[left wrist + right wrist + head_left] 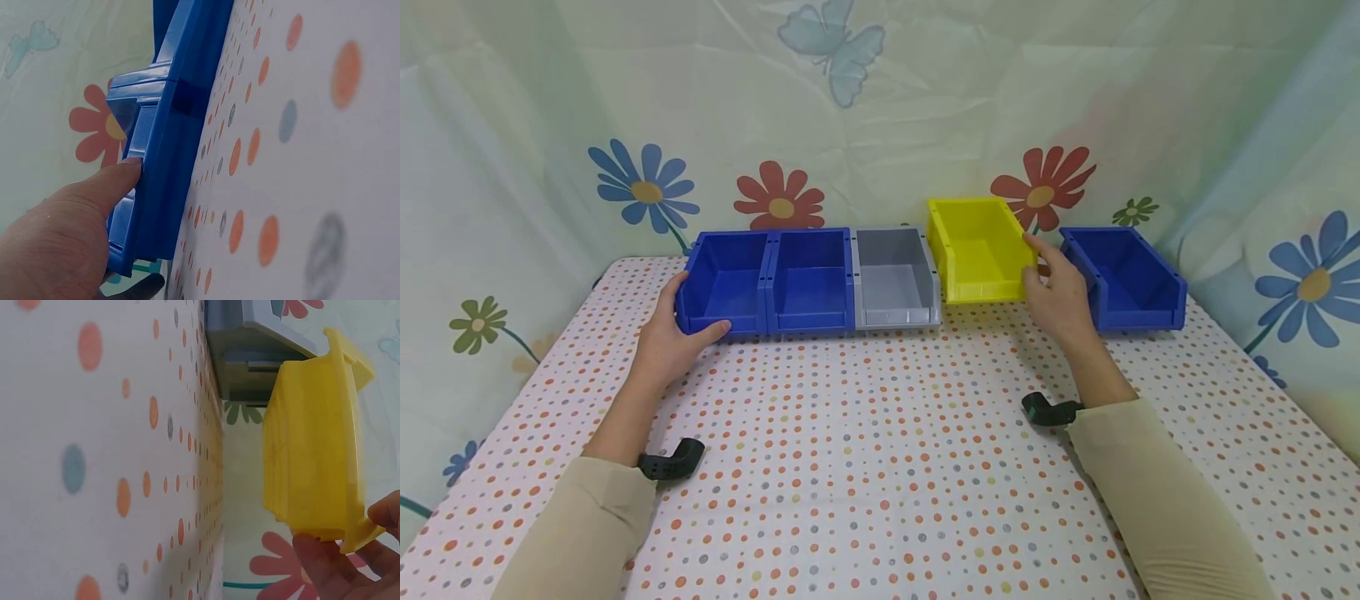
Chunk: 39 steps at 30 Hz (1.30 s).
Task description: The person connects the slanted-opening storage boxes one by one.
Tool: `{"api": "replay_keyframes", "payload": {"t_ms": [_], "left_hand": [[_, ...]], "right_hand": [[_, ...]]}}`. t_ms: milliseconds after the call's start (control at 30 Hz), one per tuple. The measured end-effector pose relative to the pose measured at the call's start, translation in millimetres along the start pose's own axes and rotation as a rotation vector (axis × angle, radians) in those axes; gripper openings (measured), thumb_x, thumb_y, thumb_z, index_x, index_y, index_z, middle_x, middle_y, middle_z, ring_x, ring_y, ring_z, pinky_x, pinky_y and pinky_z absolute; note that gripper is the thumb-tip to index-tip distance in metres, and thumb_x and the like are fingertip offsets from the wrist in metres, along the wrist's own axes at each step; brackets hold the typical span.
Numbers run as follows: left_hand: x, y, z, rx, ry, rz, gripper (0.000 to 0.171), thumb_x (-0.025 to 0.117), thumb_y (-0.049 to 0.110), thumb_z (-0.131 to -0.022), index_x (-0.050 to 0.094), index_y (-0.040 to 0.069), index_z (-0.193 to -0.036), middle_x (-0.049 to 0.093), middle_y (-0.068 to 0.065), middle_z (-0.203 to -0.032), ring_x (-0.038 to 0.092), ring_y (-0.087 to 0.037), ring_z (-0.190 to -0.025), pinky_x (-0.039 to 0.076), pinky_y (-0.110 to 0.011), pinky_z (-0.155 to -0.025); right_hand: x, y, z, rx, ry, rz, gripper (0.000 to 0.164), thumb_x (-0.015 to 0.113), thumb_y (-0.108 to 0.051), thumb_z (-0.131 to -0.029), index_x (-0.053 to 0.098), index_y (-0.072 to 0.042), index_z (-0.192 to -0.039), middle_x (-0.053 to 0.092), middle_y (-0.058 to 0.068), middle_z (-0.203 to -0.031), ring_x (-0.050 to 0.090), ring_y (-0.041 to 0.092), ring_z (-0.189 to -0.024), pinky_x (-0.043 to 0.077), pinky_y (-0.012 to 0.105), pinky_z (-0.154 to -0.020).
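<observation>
A yellow storage bin [981, 250] is held up off the table, its underside showing apart from the cloth in the right wrist view. My right hand [1060, 292] pinches its right side wall, thumb on the rim [356, 444]. At the left end of the row, my left hand [673, 337] grips a blue bin [726, 287], thumb on its front lip [134, 150] and fingers along its left side. Beside that bin stand a second blue bin [811, 287] and a grey bin [895, 283], side by side.
Another blue bin [1123, 283] stands apart at the right, just beyond my right hand. A dotted cloth covers the table [865, 467]. Behind the bins hangs a flowered curtain [910, 125]. Dark wrist devices [673, 461] sit on both forearms.
</observation>
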<state>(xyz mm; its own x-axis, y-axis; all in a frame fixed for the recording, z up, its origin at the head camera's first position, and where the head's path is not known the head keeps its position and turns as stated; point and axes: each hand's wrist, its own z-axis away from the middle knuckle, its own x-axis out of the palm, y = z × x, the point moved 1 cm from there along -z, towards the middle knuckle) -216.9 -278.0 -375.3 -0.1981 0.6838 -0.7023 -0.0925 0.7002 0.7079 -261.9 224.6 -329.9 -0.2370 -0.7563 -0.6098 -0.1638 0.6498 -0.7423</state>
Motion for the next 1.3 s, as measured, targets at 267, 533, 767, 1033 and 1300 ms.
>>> {"api": "replay_keyframes", "payload": {"t_ms": [267, 533, 767, 1033, 1300], "left_hand": [[-0.3, 0.1, -0.6, 0.0, -0.001, 0.003, 0.105, 0.074, 0.044, -0.095, 0.001, 0.028, -0.168, 0.015, -0.024, -0.171, 0.024, -0.057, -0.152, 0.028, -0.076, -0.116], [0.6, -0.2, -0.4, -0.004, 0.001, -0.002, 0.105, 0.074, 0.046, -0.094, 0.001, 0.029, -0.168, 0.015, -0.024, -0.172, 0.024, -0.057, -0.151, 0.028, -0.077, -0.116], [0.3, -2.2, 0.7, -0.012, 0.0, -0.004, 0.105, 0.073, 0.048, -0.094, 0.0, 0.03, -0.168, 0.015, -0.024, -0.172, 0.024, -0.058, -0.151, 0.029, -0.077, -0.115], [-0.1, -5.3, 3.4, 0.014, -0.026, 0.008, 0.106, 0.074, 0.047, -0.094, 0.0, 0.027, -0.168, 0.015, -0.025, -0.171, 0.024, -0.058, -0.151, 0.029, -0.077, -0.115], [-1.4, -1.7, 2.0, 0.015, -0.007, 0.011, 0.105, 0.074, 0.045, -0.095, 0.0, 0.028, -0.168, 0.015, -0.025, -0.171, 0.025, -0.058, -0.151, 0.029, -0.076, -0.116]], "right_hand": [[0, -3, 0, -0.03, 0.02, 0.035, 0.057, 0.042, -0.019, -0.108, 0.033, -0.016, -0.163, 0.042, 0.023, -0.156, 0.049, 0.044, -0.136, 0.053, 0.059, -0.106], [6, -11, 1, -0.242, 0.148, 0.188, 0.056, 0.053, -0.017, -0.103, 0.042, -0.01, -0.158, 0.039, 0.022, -0.16, 0.038, 0.047, -0.14, 0.04, 0.066, -0.114], [14, -18, 1, -0.343, 0.189, 0.181, 0.055, 0.059, -0.014, -0.1, 0.048, -0.008, -0.154, 0.04, 0.021, -0.159, 0.036, 0.044, -0.144, 0.042, 0.064, -0.114], [22, -19, 1, -0.409, 0.268, 0.159, 0.056, 0.06, -0.02, -0.098, 0.05, -0.008, -0.152, 0.041, 0.017, -0.16, 0.034, 0.04, -0.147, 0.035, 0.059, -0.121], [29, -27, -4, -0.475, 0.244, 0.162, 0.06, 0.062, -0.019, -0.095, 0.049, -0.009, -0.153, 0.039, 0.018, -0.161, 0.033, 0.039, -0.149, 0.035, 0.058, -0.122]]}}
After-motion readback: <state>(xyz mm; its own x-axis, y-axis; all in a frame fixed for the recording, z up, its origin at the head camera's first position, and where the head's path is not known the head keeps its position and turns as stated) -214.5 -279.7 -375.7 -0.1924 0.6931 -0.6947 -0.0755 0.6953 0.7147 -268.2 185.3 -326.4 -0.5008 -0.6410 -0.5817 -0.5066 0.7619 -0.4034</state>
